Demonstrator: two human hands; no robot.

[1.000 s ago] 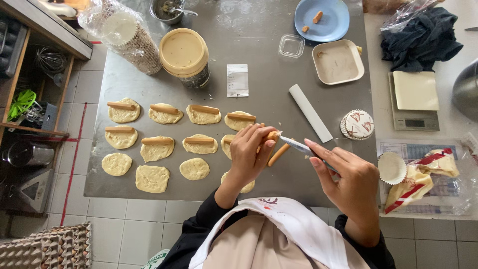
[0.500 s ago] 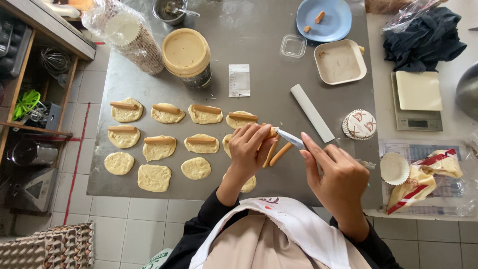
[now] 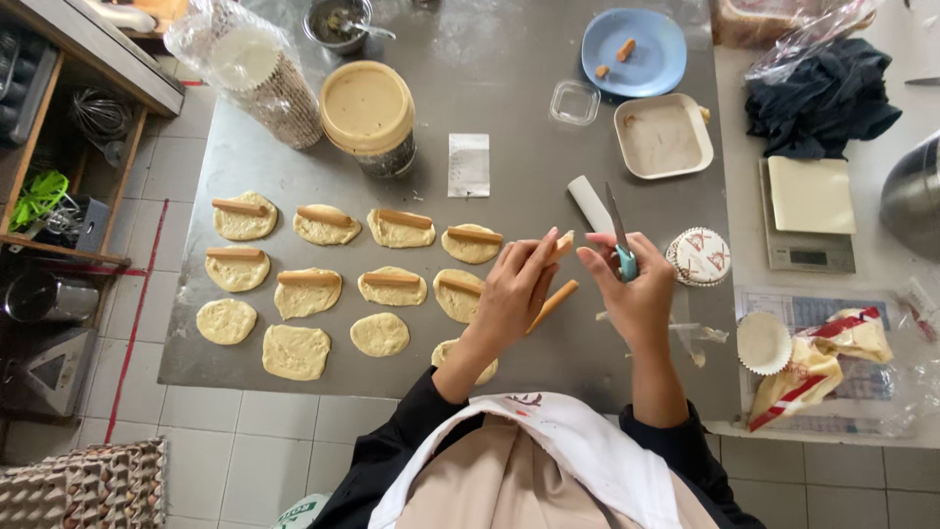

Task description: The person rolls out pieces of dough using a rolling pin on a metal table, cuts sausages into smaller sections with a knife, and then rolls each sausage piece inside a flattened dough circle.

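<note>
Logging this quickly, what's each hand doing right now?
Left hand: closed on sausage sticks.
Right hand: closed on a small knife, blade pointing away.

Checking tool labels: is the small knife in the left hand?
No. The small teal-handled knife sits in the right hand, blade pointing away, while the left hand holds a tan sausage stick.
</note>
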